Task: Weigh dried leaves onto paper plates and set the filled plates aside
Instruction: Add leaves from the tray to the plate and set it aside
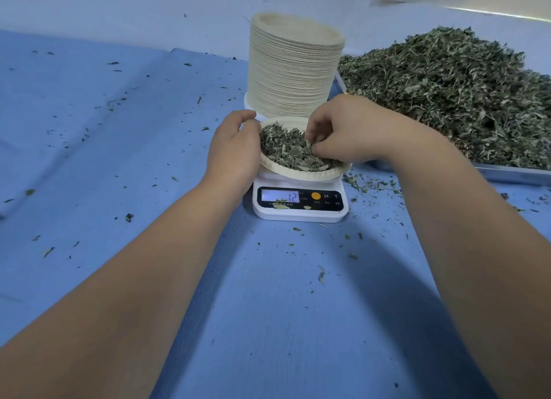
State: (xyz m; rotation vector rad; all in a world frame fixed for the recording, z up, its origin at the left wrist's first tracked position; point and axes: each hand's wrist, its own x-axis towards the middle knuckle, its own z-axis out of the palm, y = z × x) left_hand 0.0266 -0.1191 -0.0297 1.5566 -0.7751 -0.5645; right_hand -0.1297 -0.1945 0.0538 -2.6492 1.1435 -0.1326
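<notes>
Paper plate [301, 175] sits on the platform of a white digital kitchen scale [299, 212], centre of the blue-covered tabletop [119, 136]. The plate carries a portion of dried leaves [286, 152], grey-green and broken into flakes, which covers most of its inside. Scale display reads 12; the unit mark is too small to read. A few leaf bits lie on the scale's black front panel.

Left hand [235, 151]: wrapped against the plate's left rim, thumb curled over the far-left edge, fingers curved round the side. Fingertips are hidden by the hand itself.

Right hand [348, 130]: over the right half of the plate, fingers curled downward into the dried leaves and pinching some of them. The two hands are apart, one on each side of the plate.

Just beyond the scale stands a tall stack of paper plates [293, 70], upright and beige, on a white base. To the right, a large heap of leaves [462, 100] fills a metal tray [512, 174]; the tray's near edge lies just right of the scale. The stack touches or nearly touches the tray's left corner; cannot tell which.

Leaf scraps [369, 184] are scattered over the tabletop, densest between scale and tray, sparser to the left.
</notes>
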